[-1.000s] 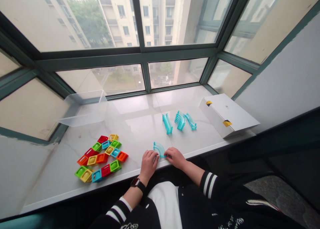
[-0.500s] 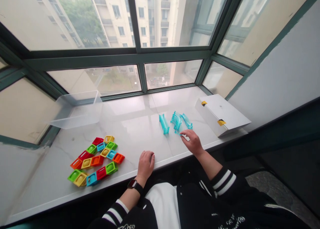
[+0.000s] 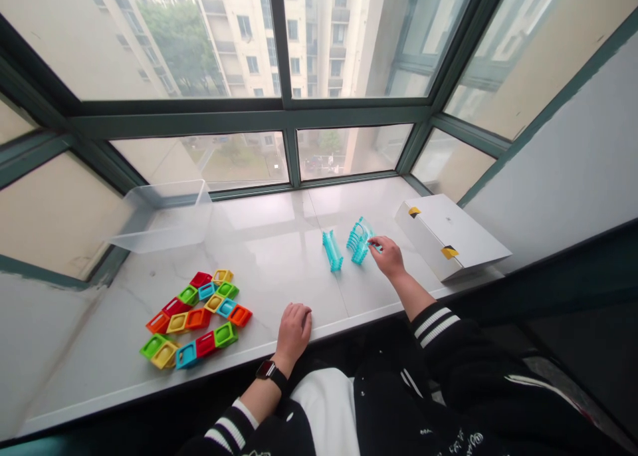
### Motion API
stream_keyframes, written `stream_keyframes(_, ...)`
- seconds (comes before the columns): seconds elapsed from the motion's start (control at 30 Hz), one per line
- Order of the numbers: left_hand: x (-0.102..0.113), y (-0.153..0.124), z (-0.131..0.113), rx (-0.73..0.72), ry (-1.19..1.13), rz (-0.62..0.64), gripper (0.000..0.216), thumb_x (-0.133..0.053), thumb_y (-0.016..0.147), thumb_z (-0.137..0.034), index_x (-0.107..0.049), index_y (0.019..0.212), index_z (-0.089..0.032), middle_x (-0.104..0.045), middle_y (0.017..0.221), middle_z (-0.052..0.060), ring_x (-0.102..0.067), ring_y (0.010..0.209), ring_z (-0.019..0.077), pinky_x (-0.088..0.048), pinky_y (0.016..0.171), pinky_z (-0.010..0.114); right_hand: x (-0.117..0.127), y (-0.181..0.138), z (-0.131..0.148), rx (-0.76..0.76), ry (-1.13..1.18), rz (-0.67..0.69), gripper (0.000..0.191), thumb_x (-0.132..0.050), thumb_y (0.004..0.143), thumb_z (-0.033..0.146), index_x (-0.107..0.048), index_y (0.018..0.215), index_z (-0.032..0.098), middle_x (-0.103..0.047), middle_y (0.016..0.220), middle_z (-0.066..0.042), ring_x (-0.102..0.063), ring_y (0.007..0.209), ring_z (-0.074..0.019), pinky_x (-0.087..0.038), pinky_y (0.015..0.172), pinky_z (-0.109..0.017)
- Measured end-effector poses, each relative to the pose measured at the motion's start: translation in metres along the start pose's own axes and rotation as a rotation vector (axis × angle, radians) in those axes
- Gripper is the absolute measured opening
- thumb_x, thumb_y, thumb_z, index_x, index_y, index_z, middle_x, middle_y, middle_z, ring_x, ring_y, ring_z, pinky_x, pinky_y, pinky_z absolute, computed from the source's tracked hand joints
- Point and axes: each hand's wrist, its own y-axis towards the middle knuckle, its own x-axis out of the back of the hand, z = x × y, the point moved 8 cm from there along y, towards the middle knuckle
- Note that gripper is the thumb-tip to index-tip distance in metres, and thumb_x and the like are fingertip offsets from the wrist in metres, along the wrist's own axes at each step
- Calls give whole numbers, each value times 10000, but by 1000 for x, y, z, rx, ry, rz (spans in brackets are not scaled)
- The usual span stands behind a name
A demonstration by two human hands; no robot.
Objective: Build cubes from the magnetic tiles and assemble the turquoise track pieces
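Observation:
Over the right half of the ledge, my right hand (image 3: 387, 255) pinches the near right side of a group of clear turquoise plastic pieces (image 3: 359, 240). These are curved, with ribbed or toothed edges, and my fingertips partly cover the one they hold. A separate straight turquoise piece (image 3: 332, 251) lies to the left of that group. My left hand (image 3: 294, 330) rests near the ledge's front edge with its fingers curled, and nothing shows in it.
Several coloured plastic blocks (image 3: 198, 319) form a winding cluster at the left. A clear plastic bin (image 3: 172, 240) stands behind them by the window. To the right sits a white box (image 3: 461, 233) with yellow-black tabs. The white ledge (image 3: 259, 243) ends at a front edge close to my body.
My right hand has moved forward, away from the ledge's front edge, and now covers part of the rightmost turquoise piece. The left hand stays nearly in place. The whole view has shifted slightly.

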Motion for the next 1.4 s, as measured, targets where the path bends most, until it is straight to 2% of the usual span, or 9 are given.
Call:
stream_keyframes(0.27,0,-1,-1,1,21,-14,161,-506,1002,-181,-630,1027,-280,-707,1036,44,-663,1032,247,-439,1174,547,-14,-8,-4,8,-3,29,150,-602,918,275,-734,982,243,-742,947,-66,-674,883,-258,-557,836,-408)
stream_keyframes(0.9,-2,-2,3,6,-1,-8,194,-487,993,-159,-628,1036,-287,-707,1052,55,-654,1049,267,-433,1169,585,-17,-11,-12,-17,36,53,152,-604,918,272,-736,988,241,-755,975,-68,-694,843,-240,-559,809,-386)
stream_keyframes(1.13,-1,-2,3,-4,25,-15,249,-478,965,-101,-630,1017,-291,-710,1049,43,-660,1049,259,-455,1157,551,-16,-10,-11,-23,41,56,168,-588,916,275,-734,990,241,-757,983,-75,-701,817,-229,-566,807,-384)
stream_keyframes(1.4,1,0,0,2,11,-2,207,-483,987,-136,-628,1000,-282,-691,1029,50,-650,1040,261,-465,1133,545,-16,-10,-12,-34,40,61,179,-582,909,272,-738,991,239,-756,993,-74,-703,805,-220,-568,801,-375)
